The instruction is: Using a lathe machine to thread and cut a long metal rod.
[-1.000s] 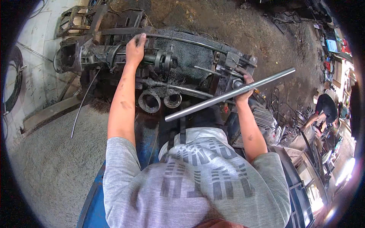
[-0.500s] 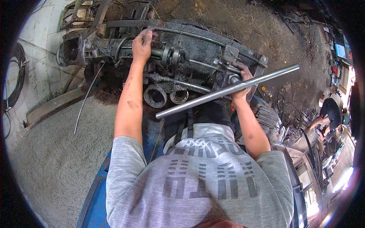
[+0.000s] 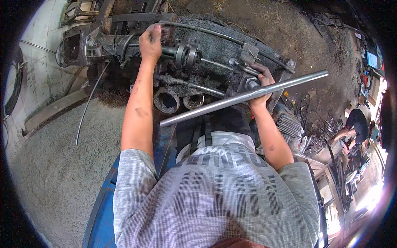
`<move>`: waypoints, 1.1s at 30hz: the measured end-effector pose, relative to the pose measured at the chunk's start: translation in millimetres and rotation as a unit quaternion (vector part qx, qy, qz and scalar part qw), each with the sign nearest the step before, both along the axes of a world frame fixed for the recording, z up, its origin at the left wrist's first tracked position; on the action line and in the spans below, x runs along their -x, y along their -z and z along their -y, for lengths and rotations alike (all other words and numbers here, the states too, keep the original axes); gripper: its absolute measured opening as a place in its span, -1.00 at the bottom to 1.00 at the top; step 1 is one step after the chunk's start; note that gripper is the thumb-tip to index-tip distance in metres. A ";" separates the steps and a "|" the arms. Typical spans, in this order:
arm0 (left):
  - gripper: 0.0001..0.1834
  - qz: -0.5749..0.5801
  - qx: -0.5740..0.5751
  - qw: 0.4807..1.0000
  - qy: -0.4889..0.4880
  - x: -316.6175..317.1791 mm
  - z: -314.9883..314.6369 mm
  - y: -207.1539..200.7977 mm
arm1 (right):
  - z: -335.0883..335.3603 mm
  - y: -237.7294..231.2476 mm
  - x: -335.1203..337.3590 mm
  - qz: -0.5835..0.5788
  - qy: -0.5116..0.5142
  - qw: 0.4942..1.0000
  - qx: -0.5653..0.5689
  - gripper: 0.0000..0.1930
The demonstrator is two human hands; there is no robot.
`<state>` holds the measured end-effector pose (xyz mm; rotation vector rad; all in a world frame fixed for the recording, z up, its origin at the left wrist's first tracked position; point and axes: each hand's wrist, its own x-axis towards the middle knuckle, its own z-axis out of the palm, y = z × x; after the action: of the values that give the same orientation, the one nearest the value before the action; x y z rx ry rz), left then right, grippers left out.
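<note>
My left hand (image 3: 151,43) reaches to the far side of the greasy machine, beside its dark cylindrical shaft (image 3: 168,50). Its fingers are curled, and what they close on is mostly hidden. A long, bare steel bar (image 3: 206,108) lies slantwise across the machine's near right end, its right end farther away. Under and behind the bar, my right hand (image 3: 264,87) is closed around it near a round metal hub (image 3: 252,84). Two thick rings (image 3: 188,56) sit on the shaft between my hands. A thinner rod (image 3: 219,65) runs from them toward the right hand.
Two open pipe ends (image 3: 166,101) (image 3: 193,100) face up near my waist. A long rail (image 3: 206,31) bounds the machine's far side. A thin rod (image 3: 93,97) slants down at left. Ribbed metal (image 3: 285,126) lies right of my forearm. Another person (image 3: 359,124) bends over at far right.
The steel bar has turned slightly and lies a little flatter, its left end farther left. The machine and my left hand appear slightly higher and farther left in view. Both hands keep their grips.
</note>
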<state>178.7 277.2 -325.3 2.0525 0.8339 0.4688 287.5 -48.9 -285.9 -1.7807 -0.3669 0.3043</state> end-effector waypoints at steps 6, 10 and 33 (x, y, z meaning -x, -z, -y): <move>-0.56 0.016 -0.003 1.000 -0.016 -4.9 7.0 -8.2 | -4.0 5.5 0.6 0.045 -0.029 0.998 -0.014 -0.61; -0.54 0.040 -0.002 0.999 -0.011 -3.6 4.3 -7.2 | -8.0 3.8 1.6 -0.003 -0.016 1.000 -0.025 -0.62; -0.56 0.080 0.059 0.995 -0.008 -2.4 2.4 0.6 | -16.7 0.6 1.2 -0.075 -0.018 0.997 -0.019 -0.64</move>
<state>181.1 274.8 -325.9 1.8749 0.7647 0.5716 286.3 -32.2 -286.6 -1.7042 -0.2957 0.4498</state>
